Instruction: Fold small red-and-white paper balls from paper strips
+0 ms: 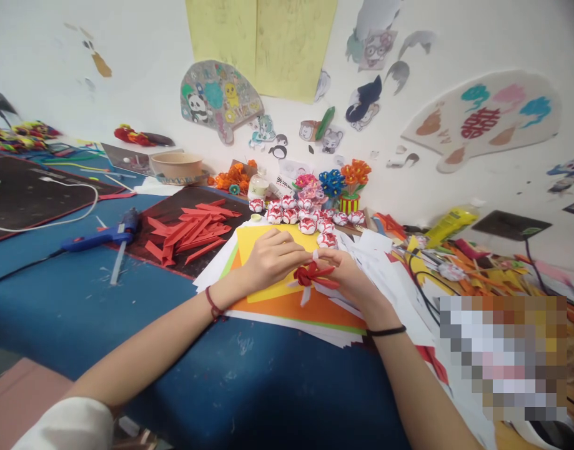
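Observation:
Between my two hands is a partly formed red and white paper flower [306, 275], with loose petal strips sticking out. My right hand [346, 272] grips it from the right, thumb and fingers pinched at its upper edge. My left hand [273, 257] is closed over its left side, fingertips meeting the right hand's at a white strip. Beneath both hands lies a stack of coloured paper, with a yellow sheet [249, 240] on top and an orange sheet [277, 312] under it. Just beyond stand several finished red and white paper flowers [307, 225].
Left of the paper stack, a pile of folded red paper strips [193, 228] rests on a dark mat. A blue glue gun [99, 237] with its cord lies farther left. A beige bowl [177, 167] sits near the wall. Paper scraps and a yellow bottle [450, 225] crowd the right.

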`<state>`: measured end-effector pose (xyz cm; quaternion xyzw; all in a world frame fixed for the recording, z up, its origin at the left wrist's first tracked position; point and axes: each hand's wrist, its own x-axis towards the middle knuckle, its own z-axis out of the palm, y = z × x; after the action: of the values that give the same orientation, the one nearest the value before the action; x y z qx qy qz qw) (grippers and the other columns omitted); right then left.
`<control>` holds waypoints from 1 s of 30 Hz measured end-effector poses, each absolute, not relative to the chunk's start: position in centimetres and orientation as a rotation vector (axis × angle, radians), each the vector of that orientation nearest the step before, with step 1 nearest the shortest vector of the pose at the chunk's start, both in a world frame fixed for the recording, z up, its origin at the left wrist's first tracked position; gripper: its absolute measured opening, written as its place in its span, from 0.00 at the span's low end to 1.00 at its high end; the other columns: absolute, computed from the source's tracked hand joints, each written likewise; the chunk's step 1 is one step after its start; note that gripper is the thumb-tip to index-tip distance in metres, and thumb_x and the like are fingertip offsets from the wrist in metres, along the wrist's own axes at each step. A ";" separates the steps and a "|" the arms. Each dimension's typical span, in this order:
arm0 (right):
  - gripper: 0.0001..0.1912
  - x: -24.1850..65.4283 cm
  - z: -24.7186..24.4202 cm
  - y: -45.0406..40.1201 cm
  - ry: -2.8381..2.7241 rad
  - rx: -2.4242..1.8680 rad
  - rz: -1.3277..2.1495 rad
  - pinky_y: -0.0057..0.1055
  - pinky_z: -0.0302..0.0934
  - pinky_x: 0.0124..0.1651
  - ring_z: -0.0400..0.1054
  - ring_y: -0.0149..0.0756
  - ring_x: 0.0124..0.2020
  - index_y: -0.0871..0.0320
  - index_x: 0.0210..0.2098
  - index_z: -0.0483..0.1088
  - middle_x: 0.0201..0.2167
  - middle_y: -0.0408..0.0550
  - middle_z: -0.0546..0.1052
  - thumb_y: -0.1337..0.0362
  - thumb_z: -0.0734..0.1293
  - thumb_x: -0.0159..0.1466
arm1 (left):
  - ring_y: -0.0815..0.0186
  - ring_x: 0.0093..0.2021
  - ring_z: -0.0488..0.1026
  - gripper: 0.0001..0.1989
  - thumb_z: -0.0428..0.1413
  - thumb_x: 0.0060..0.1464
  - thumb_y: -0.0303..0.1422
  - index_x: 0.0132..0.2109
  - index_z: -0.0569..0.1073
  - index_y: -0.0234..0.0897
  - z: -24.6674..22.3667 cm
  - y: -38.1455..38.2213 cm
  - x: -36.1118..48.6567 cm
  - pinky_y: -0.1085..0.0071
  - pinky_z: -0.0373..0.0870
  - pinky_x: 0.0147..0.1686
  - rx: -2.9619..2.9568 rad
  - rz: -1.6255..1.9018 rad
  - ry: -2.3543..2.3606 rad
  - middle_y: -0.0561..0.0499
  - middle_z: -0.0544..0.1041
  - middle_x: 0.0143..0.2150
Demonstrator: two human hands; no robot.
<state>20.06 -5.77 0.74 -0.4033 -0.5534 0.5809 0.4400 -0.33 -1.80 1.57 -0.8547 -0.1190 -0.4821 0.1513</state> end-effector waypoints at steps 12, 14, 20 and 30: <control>0.16 20.4 -0.1 -5.3 -1.371 -0.980 1.236 0.27 0.58 0.30 0.64 0.29 0.25 0.58 0.26 0.64 0.24 0.41 0.72 0.56 0.73 0.56 | 0.69 0.31 0.67 0.06 0.50 0.65 0.28 0.41 0.73 0.38 1.7 -1.9 -0.2 0.69 0.57 0.32 -2.444 -1.228 -0.267 0.54 0.78 0.29; 0.15 20.6 -0.2 -5.2 -1.359 -0.961 1.236 0.28 0.59 0.30 0.65 0.29 0.26 0.58 0.26 0.65 0.25 0.41 0.72 0.58 0.73 0.56 | 0.70 0.29 0.66 0.06 0.51 0.65 0.28 0.40 0.72 0.38 1.6 -2.0 -0.1 0.69 0.57 0.31 -2.434 -1.198 -0.263 0.54 0.77 0.28; 0.10 20.9 0.0 -5.1 -1.362 -0.978 1.154 0.28 0.60 0.30 0.66 0.31 0.26 0.59 0.25 0.69 0.25 0.43 0.74 0.61 0.72 0.56 | 0.69 0.27 0.65 0.02 0.54 0.62 0.27 0.39 0.71 0.36 1.6 -2.2 -0.2 0.68 0.56 0.28 -2.411 -1.180 -0.196 0.54 0.75 0.26; 0.04 20.8 -0.1 -5.0 -1.380 -1.031 0.993 0.27 0.60 0.30 0.66 0.31 0.26 0.58 0.24 0.71 0.23 0.42 0.74 0.67 0.70 0.54 | 0.69 0.26 0.65 0.08 0.50 0.65 0.28 0.37 0.72 0.37 1.8 -2.1 0.0 0.68 0.56 0.27 -2.472 -1.150 -0.216 0.53 0.73 0.24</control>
<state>20.84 -5.05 -0.09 -0.4346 -0.5819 0.4187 0.5452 0.04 -2.06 1.78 -0.8852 -0.0772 -0.4120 0.2020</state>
